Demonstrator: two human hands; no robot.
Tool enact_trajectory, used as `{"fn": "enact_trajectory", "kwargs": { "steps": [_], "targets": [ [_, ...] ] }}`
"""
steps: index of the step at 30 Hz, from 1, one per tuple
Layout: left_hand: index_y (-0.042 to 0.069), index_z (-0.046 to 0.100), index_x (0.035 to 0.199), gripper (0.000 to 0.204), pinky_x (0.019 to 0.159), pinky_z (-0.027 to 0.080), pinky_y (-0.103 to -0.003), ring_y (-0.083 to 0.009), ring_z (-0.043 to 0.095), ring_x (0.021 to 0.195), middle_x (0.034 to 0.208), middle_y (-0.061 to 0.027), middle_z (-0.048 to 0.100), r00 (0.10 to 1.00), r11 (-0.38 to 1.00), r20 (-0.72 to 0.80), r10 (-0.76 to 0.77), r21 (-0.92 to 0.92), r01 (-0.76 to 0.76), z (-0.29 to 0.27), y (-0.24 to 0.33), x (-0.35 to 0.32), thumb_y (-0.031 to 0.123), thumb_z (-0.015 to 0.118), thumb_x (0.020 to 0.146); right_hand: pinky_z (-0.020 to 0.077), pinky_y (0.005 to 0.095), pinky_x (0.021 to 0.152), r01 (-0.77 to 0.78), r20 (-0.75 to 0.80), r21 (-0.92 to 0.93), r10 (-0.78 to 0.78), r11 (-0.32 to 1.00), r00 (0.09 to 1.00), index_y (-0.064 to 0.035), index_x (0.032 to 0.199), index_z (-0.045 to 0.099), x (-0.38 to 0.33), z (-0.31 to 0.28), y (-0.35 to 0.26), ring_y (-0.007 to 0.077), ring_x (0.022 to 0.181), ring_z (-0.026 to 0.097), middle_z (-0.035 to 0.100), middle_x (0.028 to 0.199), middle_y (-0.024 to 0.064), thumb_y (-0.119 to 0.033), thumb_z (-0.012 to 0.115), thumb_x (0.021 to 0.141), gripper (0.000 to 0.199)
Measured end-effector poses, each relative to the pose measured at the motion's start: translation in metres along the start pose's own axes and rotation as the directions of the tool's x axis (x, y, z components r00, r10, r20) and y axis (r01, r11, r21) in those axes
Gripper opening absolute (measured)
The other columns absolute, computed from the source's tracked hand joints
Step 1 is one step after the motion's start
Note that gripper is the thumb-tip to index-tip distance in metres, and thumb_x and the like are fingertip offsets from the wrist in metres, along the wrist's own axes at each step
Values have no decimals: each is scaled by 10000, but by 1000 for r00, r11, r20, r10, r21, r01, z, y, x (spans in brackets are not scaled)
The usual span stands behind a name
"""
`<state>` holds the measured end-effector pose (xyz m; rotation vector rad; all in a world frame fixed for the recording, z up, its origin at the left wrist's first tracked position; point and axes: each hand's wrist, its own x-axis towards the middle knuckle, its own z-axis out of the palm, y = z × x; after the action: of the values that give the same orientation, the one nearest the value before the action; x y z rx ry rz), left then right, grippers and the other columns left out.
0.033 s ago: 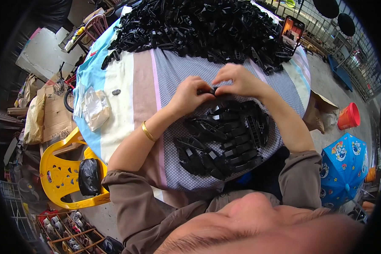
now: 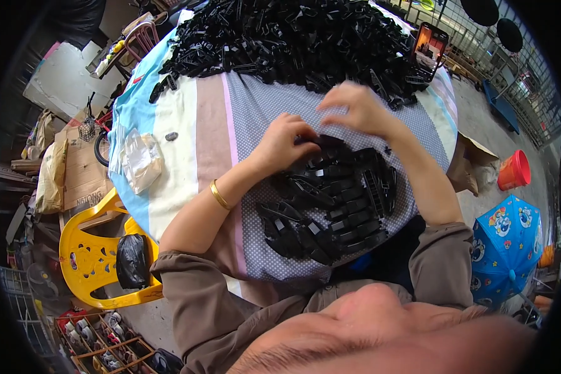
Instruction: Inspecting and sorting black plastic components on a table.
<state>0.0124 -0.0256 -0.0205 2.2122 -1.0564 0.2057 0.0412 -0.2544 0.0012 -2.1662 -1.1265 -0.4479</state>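
Observation:
My left hand (image 2: pixel 287 143), a gold bangle on its wrist, is over the patterned cloth with thumb and fingers curled round the end of a black plastic piece (image 2: pixel 333 146). The part between the fingers is mostly hidden. Up and to the right, my right hand (image 2: pixel 355 109) is raised and slightly blurred; its fingers are apart and nothing shows in them. Closer to my body lies a group of similar black plastic pieces (image 2: pixel 349 209), partly in rows. A large heap of such pieces (image 2: pixel 293 43) covers the far side of the table.
A phone (image 2: pixel 429 51) stands at the heap's right end. On the striped tablecloth (image 2: pixel 215 118) lie a clear plastic bag (image 2: pixel 142 162) and a small dark piece (image 2: pixel 171 136). A yellow plastic chair (image 2: pixel 87 249) is at left; a red bucket (image 2: pixel 514 171) and blue umbrella (image 2: pixel 505 249) are at right.
My right hand has come away from my left, moving up and to the right with its fingers opening. The left hand has barely moved. A black piece now shows just right of its fingertips.

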Motion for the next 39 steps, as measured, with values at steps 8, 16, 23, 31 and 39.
{"fn": "enact_trajectory", "kwargs": {
  "steps": [8,16,23,31,39],
  "targets": [
    [68,638,878,194,848,407,-370,-270,513,947,952,-71,600,996,998,56,66,-2,-66,8,21,-6,144,733,727,476,420,778,-731,-800,-273,274,625,533,-67,912,713,-70,-80,149,332,856,638,683,904,158,-389,592,862,348],
    [73,636,911,223,928,370,-403,-264,509,1032,1057,-60,580,979,986,133,152,-88,-141,16,36,-8,163,734,732,446,455,898,-866,-711,-214,535,452,456,-47,1073,661,-53,-29,156,419,986,594,644,993,261,-595,435,879,623],
    [93,658,1072,284,958,352,-402,-259,506,1064,1102,-65,580,926,948,220,308,-155,-278,22,40,-5,154,677,795,457,368,874,-681,-458,80,634,728,623,-73,1161,616,-11,3,81,348,1014,612,652,1044,210,-510,509,907,517],
    [80,634,1094,291,961,388,-438,-309,491,1100,1134,-116,557,900,937,259,350,-104,-334,33,56,17,107,626,804,327,389,1064,-426,-85,175,445,888,892,-90,1352,466,3,27,37,335,1298,400,449,1382,183,-416,559,906,560],
    [70,612,1003,238,884,384,-372,-223,517,973,962,-53,572,964,844,40,264,475,-250,26,15,37,117,536,782,498,341,839,-411,-6,177,418,894,908,-55,1077,674,-13,-44,41,221,944,639,666,1016,109,-328,681,829,369]
  ]
}}
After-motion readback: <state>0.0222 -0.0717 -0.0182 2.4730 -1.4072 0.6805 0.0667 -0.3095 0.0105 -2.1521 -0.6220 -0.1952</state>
